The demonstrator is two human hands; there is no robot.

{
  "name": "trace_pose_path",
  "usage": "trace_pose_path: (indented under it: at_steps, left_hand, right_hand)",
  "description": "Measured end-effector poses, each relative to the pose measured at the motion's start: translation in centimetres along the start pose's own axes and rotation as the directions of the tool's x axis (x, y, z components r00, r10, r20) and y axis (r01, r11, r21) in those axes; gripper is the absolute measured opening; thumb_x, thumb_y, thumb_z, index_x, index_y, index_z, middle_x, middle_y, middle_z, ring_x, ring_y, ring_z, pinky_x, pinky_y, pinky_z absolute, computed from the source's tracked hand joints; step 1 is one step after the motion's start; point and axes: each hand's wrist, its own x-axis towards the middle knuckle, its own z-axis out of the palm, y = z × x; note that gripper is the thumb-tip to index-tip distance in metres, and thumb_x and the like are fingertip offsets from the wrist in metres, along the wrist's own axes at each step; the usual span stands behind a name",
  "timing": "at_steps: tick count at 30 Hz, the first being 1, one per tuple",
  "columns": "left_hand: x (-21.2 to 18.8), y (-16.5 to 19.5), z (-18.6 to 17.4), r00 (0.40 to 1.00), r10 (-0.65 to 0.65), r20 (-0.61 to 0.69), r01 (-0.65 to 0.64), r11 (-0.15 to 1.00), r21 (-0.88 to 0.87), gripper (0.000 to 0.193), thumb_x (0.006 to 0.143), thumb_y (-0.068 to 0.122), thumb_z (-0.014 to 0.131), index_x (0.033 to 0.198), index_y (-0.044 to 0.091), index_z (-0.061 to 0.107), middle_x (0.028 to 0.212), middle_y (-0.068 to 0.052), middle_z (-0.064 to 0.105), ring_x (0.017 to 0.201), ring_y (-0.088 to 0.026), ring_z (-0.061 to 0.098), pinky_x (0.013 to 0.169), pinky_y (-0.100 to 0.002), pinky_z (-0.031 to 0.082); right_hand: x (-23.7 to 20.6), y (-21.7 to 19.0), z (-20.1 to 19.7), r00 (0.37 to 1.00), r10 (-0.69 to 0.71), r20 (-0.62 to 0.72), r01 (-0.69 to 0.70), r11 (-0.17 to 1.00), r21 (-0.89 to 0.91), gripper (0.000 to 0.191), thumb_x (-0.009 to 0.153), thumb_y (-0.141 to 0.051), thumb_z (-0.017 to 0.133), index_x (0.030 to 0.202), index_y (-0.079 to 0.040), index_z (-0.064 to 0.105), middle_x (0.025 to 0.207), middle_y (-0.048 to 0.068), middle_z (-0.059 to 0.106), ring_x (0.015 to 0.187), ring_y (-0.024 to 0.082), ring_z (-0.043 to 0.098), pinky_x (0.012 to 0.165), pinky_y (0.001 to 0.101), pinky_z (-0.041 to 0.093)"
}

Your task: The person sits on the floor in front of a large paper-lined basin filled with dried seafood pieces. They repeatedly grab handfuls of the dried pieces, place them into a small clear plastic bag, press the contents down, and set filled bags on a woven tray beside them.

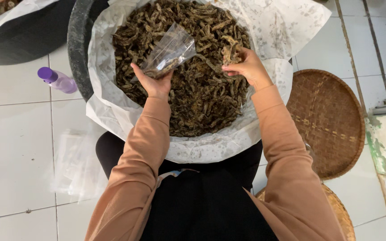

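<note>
Dried brown strips (193,76), curled and brittle-looking, fill a large black basin (76,49) lined with white paper (264,31); the basin sits at 12 o'clock from the person's lap.

Head view. Left hand (153,82) closed around the lower end of a small clear plastic bag (169,51), thumb and fingers pinching it; the bag tilts up toward 1 o'clock, mouth toward the right hand, a few strips already inside. Right hand (246,67) at 2 o'clock from the left, fingers bunched on a small clump of strips (230,52) just above the heap. Hands near each other, not touching.

Around: purple-capped spray bottle (58,80) lying on the white tiled floor (14,147) at 9 o'clock of the basin. Flat stack of clear bags (74,160) on the tiles at 8 o'clock. Round woven tray (327,120) at 3 o'clock, a second woven tray (340,209) partly under the right sleeve at 5 o'clock. Another lined black basin (23,35) at 10 o'clock, cut by the frame edge.

Risks, as judged:
- Bag mouth looks narrow and slack; a bulky clump could snag on the rim and spill back onto the heap.
- Strips seem fragile; a hard pinch may snap them.
- Bag is held only at its base, so added weight could fold it over and tip the contents out.
- Stiff ends could puncture the thin film.
</note>
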Motion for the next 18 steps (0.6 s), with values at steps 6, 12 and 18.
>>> trace_pose_path:
  at_steps: [6, 12, 18]
  left_hand:
    - [-0.4, -0.9, 0.3, 0.998, -0.056, -0.043, 0.054, 0.998, -0.037, 0.104, 0.081, 0.074, 0.059, 0.157, 0.011, 0.028, 0.157, -0.018, 0.037, 0.145, -0.042, 0.037, 0.120, -0.069, 0.032]
    - [-0.7, -1.2, 0.4, 0.997, -0.071, -0.002, 0.071, 0.997, -0.013, 0.105, 0.081, 0.075, 0.059, 0.158, 0.010, 0.026, 0.159, -0.019, 0.035, 0.146, -0.043, 0.036, 0.121, -0.068, 0.032]
    - [-0.7, -0.9, 0.6, 0.995, -0.079, 0.056, 0.080, 0.997, -0.007, 0.108, 0.082, 0.077, 0.057, 0.159, 0.008, 0.025, 0.159, -0.019, 0.035, 0.146, -0.042, 0.036, 0.120, -0.067, 0.031]
  right_hand:
    - [1.0, -5.1, -1.3, 0.992, -0.124, 0.028, 0.088, 0.828, 0.554, 0.029, 0.085, 0.006, 0.076, 0.112, 0.000, 0.067, 0.107, 0.013, 0.074, 0.087, 0.019, 0.072, 0.068, 0.0284, 0.064]
    - [2.6, -8.8, 1.9, 0.975, -0.207, 0.078, 0.219, 0.956, -0.195, 0.022, 0.086, -0.005, 0.084, 0.100, 0.000, 0.067, 0.095, 0.013, 0.072, 0.080, 0.020, 0.071, 0.065, 0.0280, 0.062]
    - [3.6, -8.4, 4.0, 0.836, -0.465, 0.292, 0.471, 0.335, -0.816, 0.038, 0.075, -0.011, 0.094, 0.099, 0.003, 0.067, 0.087, 0.017, 0.068, 0.079, 0.028, 0.066, 0.073, 0.0388, 0.055]
